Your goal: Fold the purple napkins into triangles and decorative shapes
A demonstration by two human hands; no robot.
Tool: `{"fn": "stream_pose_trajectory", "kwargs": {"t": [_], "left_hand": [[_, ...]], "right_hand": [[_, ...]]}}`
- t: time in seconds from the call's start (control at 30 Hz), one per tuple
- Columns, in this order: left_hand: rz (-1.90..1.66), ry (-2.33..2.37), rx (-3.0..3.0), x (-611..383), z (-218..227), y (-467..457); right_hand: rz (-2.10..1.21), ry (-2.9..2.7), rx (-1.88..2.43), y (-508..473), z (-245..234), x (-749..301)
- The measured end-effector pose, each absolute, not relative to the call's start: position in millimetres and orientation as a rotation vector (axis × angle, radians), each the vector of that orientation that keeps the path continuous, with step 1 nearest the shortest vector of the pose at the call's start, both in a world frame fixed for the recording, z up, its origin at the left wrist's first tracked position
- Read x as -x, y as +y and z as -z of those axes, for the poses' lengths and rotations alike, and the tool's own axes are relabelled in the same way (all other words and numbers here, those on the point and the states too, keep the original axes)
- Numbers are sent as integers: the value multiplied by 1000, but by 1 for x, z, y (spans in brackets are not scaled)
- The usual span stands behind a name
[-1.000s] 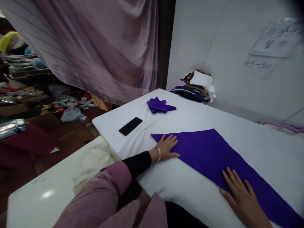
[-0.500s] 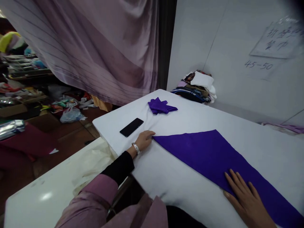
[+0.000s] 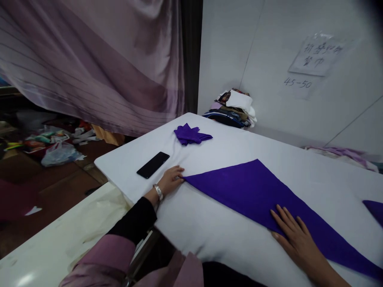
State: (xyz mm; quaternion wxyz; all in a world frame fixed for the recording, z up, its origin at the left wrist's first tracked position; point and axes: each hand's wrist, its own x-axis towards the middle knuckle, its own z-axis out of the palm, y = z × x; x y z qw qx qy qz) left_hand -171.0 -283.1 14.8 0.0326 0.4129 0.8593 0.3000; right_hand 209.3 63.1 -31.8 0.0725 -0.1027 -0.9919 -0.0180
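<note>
A purple cloth napkin (image 3: pixel 254 191) lies folded into a long triangle on the white-covered table (image 3: pixel 227 137), its peak pointing away from me. My left hand (image 3: pixel 171 179), with a silver bracelet at the wrist, pinches the napkin's left tip between thumb and fingers. Flat on the near folded edge rests my right hand (image 3: pixel 295 235), fingers spread over the fabric and thumb at the rim. Beyond my left hand sits a second purple napkin, folded into a pointed shape (image 3: pixel 191 134). A black phone (image 3: pixel 153 164) lies just left of my left hand.
Part of another purple cloth (image 3: pixel 375 211) shows at the right edge. A pile of folded clothes (image 3: pixel 235 107) is against the wall, and a lilac curtain (image 3: pixel 140 71) hangs at the left. A lower white surface (image 3: pixel 56 239) adjoins the table, with plastic bags (image 3: pixel 61 153) on the floor beyond.
My view has turned to the right, so the table things sit further left and a purple cloth enters at the right edge. Both hands keep their places on the napkin.
</note>
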Motion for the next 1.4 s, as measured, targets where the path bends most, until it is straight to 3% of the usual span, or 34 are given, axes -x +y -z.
{"fn": "stream_pose_trajectory", "kwargs": {"t": [0.4, 0.77, 1.1, 1.4], "left_hand": [[-915, 2584, -1267, 174, -9, -284], [-987, 2639, -1211, 168, -7, -282], [-970, 2743, -1163, 161, -8, -281], [-1025, 2729, -1165, 163, -2, -280]], "right_hand": [[-105, -3059, 307, 73, 28, -214], [-421, -3126, -354, -54, -58, -55], [-423, -3102, -558, -100, -10, 26], [-405, -3127, -509, -110, -12, 21]]}}
